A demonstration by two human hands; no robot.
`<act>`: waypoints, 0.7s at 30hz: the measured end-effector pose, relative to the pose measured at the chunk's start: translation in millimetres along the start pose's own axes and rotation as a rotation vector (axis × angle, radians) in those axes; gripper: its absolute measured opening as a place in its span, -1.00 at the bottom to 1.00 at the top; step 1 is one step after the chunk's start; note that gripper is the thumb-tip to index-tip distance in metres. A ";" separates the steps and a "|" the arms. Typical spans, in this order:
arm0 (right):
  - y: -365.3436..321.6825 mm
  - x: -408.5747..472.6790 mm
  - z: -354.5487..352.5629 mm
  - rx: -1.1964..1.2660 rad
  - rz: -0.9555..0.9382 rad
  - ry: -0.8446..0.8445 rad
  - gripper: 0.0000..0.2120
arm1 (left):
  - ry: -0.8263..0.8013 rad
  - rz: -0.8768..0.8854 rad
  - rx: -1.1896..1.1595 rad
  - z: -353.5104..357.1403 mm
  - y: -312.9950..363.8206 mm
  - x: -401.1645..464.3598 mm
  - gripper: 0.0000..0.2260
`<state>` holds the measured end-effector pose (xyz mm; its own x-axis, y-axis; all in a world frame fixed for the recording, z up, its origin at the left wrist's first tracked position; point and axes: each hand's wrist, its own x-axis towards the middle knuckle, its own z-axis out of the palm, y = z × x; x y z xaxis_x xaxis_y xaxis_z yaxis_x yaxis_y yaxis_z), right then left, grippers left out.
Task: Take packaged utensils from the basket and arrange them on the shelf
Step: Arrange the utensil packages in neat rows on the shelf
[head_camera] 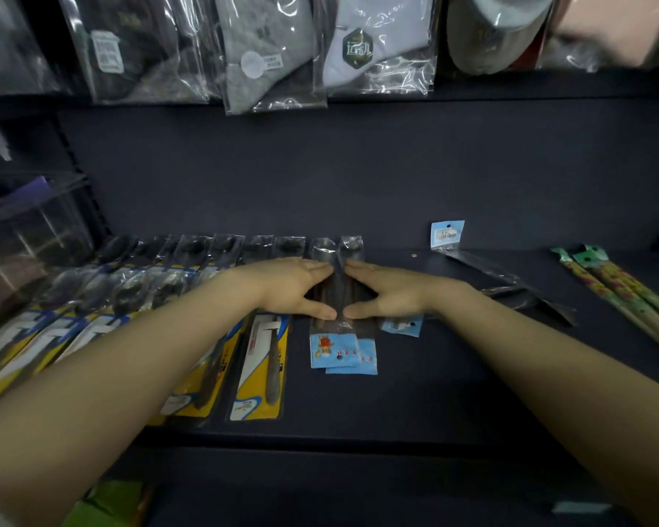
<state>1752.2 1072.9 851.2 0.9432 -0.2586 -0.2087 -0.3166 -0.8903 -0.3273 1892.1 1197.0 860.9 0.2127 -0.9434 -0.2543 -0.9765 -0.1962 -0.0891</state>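
Fingers of both hands lie straight and flat, pressing two clear spoon packets with pale blue header cards between them on the dark shelf.

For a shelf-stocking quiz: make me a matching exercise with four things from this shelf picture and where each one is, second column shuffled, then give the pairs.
Things:
1. clear spoon packets with blue cards
2. yellow-and-blue carded utensils
3. green-topped chopstick packs
4. bagged socks

Places:
A. hanging above the shelf
B. far right of the shelf, lying at a slant
C. in a row on the shelf's left part
D. mid-shelf, under both hands

The left hand and right hand lie flat on the packets.

Pairs: 1-D, 2-C, 3-B, 4-A
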 end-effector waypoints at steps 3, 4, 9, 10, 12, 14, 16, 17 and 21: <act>16.0 -13.6 -7.1 0.103 0.032 0.298 -0.42 | 0.171 0.055 -0.037 -6.9 4.2 -11.1 -0.35; 26.3 -20.5 -12.8 0.101 0.104 0.411 -0.49 | 0.263 0.083 -0.039 -11.2 9.9 -15.5 -0.41; 81.8 -60.4 -34.8 -0.143 0.573 0.419 -0.61 | 0.711 0.173 -0.025 -29.4 56.5 -23.9 -0.64; 87.2 -65.6 -35.1 -0.164 0.606 0.377 -0.61 | 0.756 0.189 -0.038 -31.0 66.4 -21.6 -0.66; 94.0 -71.8 -32.9 -0.226 0.611 0.351 -0.68 | 0.793 0.223 -0.047 -33.6 83.8 -13.8 -0.68; 96.0 -74.1 -31.8 -0.291 0.582 0.361 -0.74 | 0.791 0.256 -0.025 -37.1 99.5 -3.8 -0.67; 97.8 -74.7 -32.0 -0.348 0.549 0.363 -0.74 | 0.759 0.237 -0.003 -40.1 113.1 7.3 -0.68; 98.8 -75.9 -33.1 -0.370 0.535 0.366 -0.73 | 0.747 0.220 0.007 -41.6 119.0 13.2 -0.67; 98.8 -85.2 -42.6 -0.389 0.417 0.485 -0.69 | 0.811 0.211 0.035 -48.3 131.6 25.5 -0.65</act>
<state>1644.9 990.9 876.0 0.7199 -0.6599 0.2153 -0.6840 -0.7271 0.0587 1767.3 1134.2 889.2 -0.0783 -0.8619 0.5009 -0.9886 0.0022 -0.1508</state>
